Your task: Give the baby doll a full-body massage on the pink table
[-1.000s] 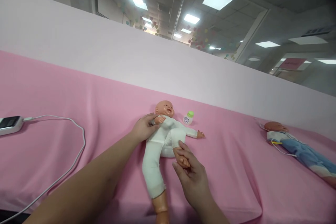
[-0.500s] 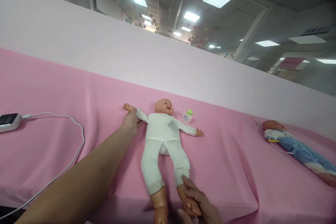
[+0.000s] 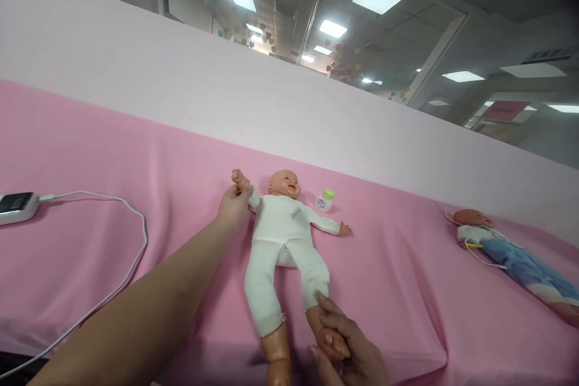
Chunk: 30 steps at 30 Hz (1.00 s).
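Note:
A baby doll [image 3: 283, 220] in a white cloth body lies face up on the pink sheet, its head towards the wall. My left hand [image 3: 234, 208] is closed around the doll's forearm on the left side, and the doll's fist shows above my fingers. That arm is bent upward beside the head. At the bottom, my right hand [image 3: 350, 341] is wrapped around the doll's lower leg and foot on the right side, thumb below and fingers along the shin. A small clear bottle [image 3: 324, 201] with a green cap stands beside the doll's head.
The pink sheet [image 3: 384, 265] covers the surface up to a white wall [image 3: 289, 114] with glass above. At the left lies a white device [image 3: 18, 208] with a cable [image 3: 143, 223]. A second doll [image 3: 520, 259] in blue and white lies at the right with thin tubing.
My left hand has raised the doll's arm and brought it inward, closer to the head. My right hand keeps its hold on the lower leg. The view has shifted slightly.

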{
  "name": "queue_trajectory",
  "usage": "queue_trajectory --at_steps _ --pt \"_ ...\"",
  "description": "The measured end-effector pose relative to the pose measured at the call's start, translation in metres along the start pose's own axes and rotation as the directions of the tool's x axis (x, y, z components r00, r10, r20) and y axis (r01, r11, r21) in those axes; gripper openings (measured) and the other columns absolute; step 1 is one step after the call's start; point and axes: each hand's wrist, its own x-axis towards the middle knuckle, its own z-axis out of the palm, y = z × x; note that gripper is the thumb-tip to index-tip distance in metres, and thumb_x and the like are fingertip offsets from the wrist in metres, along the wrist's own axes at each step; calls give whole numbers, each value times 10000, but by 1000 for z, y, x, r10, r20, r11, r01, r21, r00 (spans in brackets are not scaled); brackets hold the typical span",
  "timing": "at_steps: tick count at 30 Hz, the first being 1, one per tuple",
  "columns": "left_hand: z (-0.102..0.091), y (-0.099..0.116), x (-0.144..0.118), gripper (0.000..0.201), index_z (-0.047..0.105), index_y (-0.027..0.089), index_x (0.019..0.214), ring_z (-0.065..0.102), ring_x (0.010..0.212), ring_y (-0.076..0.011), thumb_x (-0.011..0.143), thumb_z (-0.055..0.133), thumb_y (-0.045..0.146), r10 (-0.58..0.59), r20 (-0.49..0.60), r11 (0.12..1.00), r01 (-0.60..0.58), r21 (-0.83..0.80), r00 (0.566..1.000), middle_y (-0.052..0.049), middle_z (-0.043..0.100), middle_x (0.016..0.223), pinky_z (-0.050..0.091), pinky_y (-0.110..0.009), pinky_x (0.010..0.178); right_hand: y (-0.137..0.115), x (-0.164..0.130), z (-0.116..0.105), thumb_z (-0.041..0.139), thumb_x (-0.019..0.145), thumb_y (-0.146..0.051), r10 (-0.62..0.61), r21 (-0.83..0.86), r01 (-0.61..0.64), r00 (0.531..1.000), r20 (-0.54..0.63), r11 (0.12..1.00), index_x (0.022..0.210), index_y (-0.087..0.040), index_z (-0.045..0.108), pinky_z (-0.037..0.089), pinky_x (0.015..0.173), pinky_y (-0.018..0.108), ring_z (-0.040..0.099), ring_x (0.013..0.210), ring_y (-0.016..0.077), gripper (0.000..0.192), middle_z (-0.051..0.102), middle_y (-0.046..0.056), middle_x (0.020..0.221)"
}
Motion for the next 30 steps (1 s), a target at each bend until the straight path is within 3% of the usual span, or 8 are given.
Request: queue_trajectory --at_steps 3,6,11,15,19,22,27,30 --pt "1 -3 -6 287 694 213 1021 722 951 -271 857 713 447 140 116 959 -164 230 983 -74 755 1005 573 -361 803 -6 27 -2 773 832 -223 -40 -7 40 998 58 999 1172 -264 700 629 954 358 691 1229 312 351 719 131 1337" --pt "4 -5 -14 360 731 234 1107 726 944 -263 798 753 417 190 224 870 -269 413 956 -44 778 1033 564 -352 818 -11 51 5 735 875 -242 49 -20 -48 998 38 999 1240 -268 680 605 1005 400 648 1297 303 370 665 129 1420" --pt "10 -5 -21 449 754 290 1224 673 1213 -281 779 752 347 258 456 755 -472 455 852 -24 726 1325 524 -366 1032 -9 75 26 693 908 -276 161 83 -166 985 63 983 1244 -271 687 600 1020 423 546 1410 310 336 563 129 1534" --pt "10 -4 -19 448 767 315 1239 542 1399 -298 795 716 306 289 530 670 -563 483 798 -9 696 1387 396 -402 1192 -3 81 36 681 918 -276 156 128 -170 981 111 977 1273 -272 681 612 1004 424 508 1443 311 356 526 126 1567" --pt "9 -3 -21 451 757 296 1252 671 1225 -275 805 710 322 265 479 755 -489 438 837 -19 709 1365 515 -349 1048 -2 76 31 681 924 -283 133 123 -144 987 90 982 1267 -269 690 608 1010 432 510 1440 318 343 528 133 1564" --pt "8 -1 -21 440 737 293 1261 731 1021 -251 829 696 367 218 398 827 -386 410 891 -12 776 1202 563 -320 867 -5 68 17 706 918 -298 121 79 -128 989 87 989 1280 -282 692 612 1003 435 541 1412 324 362 544 133 1550" --pt "0 -5 -9 321 738 216 1018 701 826 -238 872 652 489 206 162 900 -252 356 965 -24 750 867 526 -321 721 -6 44 -16 823 821 -269 32 -18 -30 991 131 999 1290 -295 682 615 992 391 608 1341 329 490 616 121 1481" --pt "-3 -11 1 354 683 191 981 708 825 -250 889 641 530 152 -7 966 -147 213 988 -60 735 859 549 -344 721 -3 28 -26 847 786 -241 -79 -44 89 980 183 995 1261 -289 695 617 978 370 666 1268 321 500 676 120 1406"
